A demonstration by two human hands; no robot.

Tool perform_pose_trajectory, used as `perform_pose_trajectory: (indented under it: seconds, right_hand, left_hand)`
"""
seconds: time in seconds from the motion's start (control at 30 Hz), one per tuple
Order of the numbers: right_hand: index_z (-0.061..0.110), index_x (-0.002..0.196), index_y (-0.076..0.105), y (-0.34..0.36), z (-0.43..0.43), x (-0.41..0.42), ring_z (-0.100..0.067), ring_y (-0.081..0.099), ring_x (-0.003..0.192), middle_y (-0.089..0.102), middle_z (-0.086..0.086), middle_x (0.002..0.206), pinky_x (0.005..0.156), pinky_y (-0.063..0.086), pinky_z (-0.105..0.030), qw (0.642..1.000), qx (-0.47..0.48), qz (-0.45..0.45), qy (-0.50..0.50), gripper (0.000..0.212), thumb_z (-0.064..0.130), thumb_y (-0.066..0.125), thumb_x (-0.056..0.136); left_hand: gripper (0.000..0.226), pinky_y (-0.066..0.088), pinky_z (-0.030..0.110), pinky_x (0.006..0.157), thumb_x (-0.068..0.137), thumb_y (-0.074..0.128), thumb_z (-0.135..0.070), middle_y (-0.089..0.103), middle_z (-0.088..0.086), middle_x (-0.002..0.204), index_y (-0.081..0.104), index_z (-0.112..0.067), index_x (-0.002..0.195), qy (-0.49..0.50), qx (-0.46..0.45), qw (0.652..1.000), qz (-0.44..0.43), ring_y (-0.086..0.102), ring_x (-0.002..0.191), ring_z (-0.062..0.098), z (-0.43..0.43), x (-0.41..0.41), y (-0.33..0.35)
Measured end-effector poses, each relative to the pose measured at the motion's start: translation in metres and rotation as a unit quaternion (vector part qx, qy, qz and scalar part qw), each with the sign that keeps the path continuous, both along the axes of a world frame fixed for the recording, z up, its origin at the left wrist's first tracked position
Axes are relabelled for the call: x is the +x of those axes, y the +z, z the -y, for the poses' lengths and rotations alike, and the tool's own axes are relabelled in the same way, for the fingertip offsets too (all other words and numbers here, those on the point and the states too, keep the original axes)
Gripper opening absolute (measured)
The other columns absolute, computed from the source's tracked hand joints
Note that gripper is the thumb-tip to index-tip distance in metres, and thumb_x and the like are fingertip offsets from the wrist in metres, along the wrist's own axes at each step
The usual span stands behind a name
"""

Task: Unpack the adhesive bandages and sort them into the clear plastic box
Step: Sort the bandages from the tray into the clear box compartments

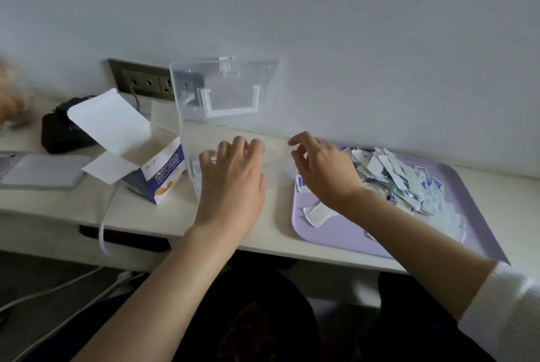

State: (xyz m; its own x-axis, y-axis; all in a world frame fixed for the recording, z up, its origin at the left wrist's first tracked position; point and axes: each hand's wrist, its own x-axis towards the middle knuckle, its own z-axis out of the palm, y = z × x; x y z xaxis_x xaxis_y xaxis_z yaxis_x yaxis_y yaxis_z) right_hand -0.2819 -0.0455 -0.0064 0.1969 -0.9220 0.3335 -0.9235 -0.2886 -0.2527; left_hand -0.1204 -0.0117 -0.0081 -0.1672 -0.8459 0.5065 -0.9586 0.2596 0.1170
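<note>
The clear plastic box sits open on the tabletop. The left hand spreads relaxed over it. The right hand, loosely curled and empty, hovers just right of it, beside adhesive bandages heaped on a lavender tray.

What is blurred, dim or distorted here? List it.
Head view: dim, flat light; the clear plastic box nearly vanishes against the wall; an orange-brown object at the left edge is blurred beyond recognition; the table bows under wide-angle distortion.
</note>
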Motion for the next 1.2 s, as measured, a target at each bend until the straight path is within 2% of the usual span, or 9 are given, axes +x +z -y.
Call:
perform_pose_trajectory:
  seconds: [0.13, 0.2, 0.3, 0.4, 0.57, 0.8, 1.0, 1.1, 1.2]
  right_hand:
    - [0.017, 0.114, 0.052, -0.026, -0.016, -0.053, -0.023, 0.058, 0.102, 0.061, 0.000, 0.114, 0.073, 0.045, -0.033, 0.996, 0.074, -0.034, -0.042, 0.021, 0.022, 0.042, 0.096]
    - [0.016, 0.118, 0.049, -0.034, -0.020, -0.075, -0.024, 0.057, 0.105, 0.057, -0.001, 0.121, 0.080, 0.047, -0.034, 0.990, 0.126, -0.034, -0.060, 0.024, 0.021, 0.045, 0.095]
    - [0.015, 0.127, 0.044, -0.040, -0.026, -0.096, -0.024, 0.053, 0.114, 0.050, -0.002, 0.132, 0.091, 0.046, -0.038, 0.980, 0.183, -0.046, -0.069, 0.033, 0.018, 0.047, 0.094]
    - [0.022, 0.125, 0.048, -0.044, -0.026, -0.104, -0.022, 0.057, 0.111, 0.055, 0.001, 0.128, 0.091, 0.047, -0.039, 0.974, 0.216, -0.046, -0.044, 0.030, 0.020, 0.046, 0.095]
    - [0.024, 0.129, 0.045, -0.043, -0.015, -0.109, -0.021, 0.055, 0.112, 0.050, 0.003, 0.132, 0.089, 0.046, -0.035, 0.976, 0.210, -0.044, -0.021, 0.033, 0.021, 0.045, 0.096]
    - [0.017, 0.142, 0.029, -0.054, 0.006, -0.106, -0.021, 0.037, 0.131, 0.032, 0.000, 0.146, 0.099, 0.036, -0.034, 0.969, 0.243, -0.035, -0.016, 0.054, 0.028, 0.052, 0.094]
    - [0.013, 0.141, 0.029, -0.057, 0.017, -0.105, -0.024, 0.028, 0.135, 0.034, -0.006, 0.146, 0.107, 0.026, -0.032, 0.966, 0.254, -0.005, -0.038, 0.057, 0.027, 0.055, 0.092]
    - [0.014, 0.131, 0.044, -0.056, 0.019, -0.107, -0.024, 0.034, 0.130, 0.040, -0.006, 0.139, 0.106, 0.029, -0.031, 0.966, 0.258, -0.013, -0.023, 0.046, 0.022, 0.060, 0.089]
    - [0.014, 0.124, 0.052, -0.053, 0.015, -0.107, -0.023, 0.049, 0.115, 0.043, -0.006, 0.131, 0.092, 0.038, -0.027, 0.964, 0.267, -0.005, -0.013, 0.036, 0.007, 0.057, 0.088]
  left_hand:
    - [0.022, 0.045, 0.039, 0.063, 0.067, 0.070, -0.004, 0.057, 0.007, 0.079, 0.062, -0.010, 0.086, -0.090, 0.022, 0.995, -0.022, 0.058, 0.070, 0.031, -0.007, -0.031, -0.011]
    - [0.018, 0.044, 0.039, 0.072, 0.077, 0.064, -0.008, 0.058, 0.005, 0.091, 0.061, -0.013, 0.094, -0.133, 0.080, 0.988, -0.002, 0.059, 0.082, 0.028, -0.012, -0.045, -0.018]
    - [0.028, 0.031, 0.032, 0.096, 0.095, 0.042, -0.021, 0.049, -0.002, 0.120, 0.048, -0.020, 0.122, -0.180, 0.150, 0.972, 0.035, 0.048, 0.110, 0.019, -0.010, -0.062, -0.035]
    - [0.037, 0.015, 0.031, 0.110, 0.098, 0.038, -0.026, 0.040, -0.003, 0.136, 0.039, -0.020, 0.134, -0.191, 0.196, 0.960, 0.050, 0.035, 0.127, 0.018, -0.004, -0.075, -0.053]
    - [0.052, -0.004, 0.033, 0.117, 0.100, 0.034, -0.030, 0.013, 0.006, 0.155, 0.019, -0.011, 0.146, -0.177, 0.231, 0.955, 0.062, 0.007, 0.145, 0.020, 0.010, -0.094, -0.067]
    - [0.047, 0.011, 0.029, 0.115, 0.098, 0.039, -0.023, 0.029, 0.009, 0.147, 0.028, -0.013, 0.143, -0.177, 0.239, 0.954, 0.033, 0.019, 0.140, 0.024, 0.040, -0.110, -0.077]
    - [0.035, 0.029, 0.030, 0.099, 0.095, 0.042, -0.016, 0.044, 0.004, 0.129, 0.046, -0.019, 0.130, -0.169, 0.236, 0.957, 0.015, 0.041, 0.120, 0.025, 0.047, -0.112, -0.075]
    - [0.031, 0.032, 0.030, 0.093, 0.099, 0.040, -0.022, 0.049, 0.001, 0.120, 0.056, -0.024, 0.125, -0.186, 0.227, 0.956, 0.004, 0.044, 0.115, 0.023, 0.044, -0.111, -0.074]
    - [0.030, 0.040, 0.032, 0.086, 0.099, 0.040, -0.030, 0.053, 0.004, 0.108, 0.062, -0.022, 0.119, -0.199, 0.257, 0.945, -0.031, 0.047, 0.107, 0.024, 0.038, -0.112, -0.069]
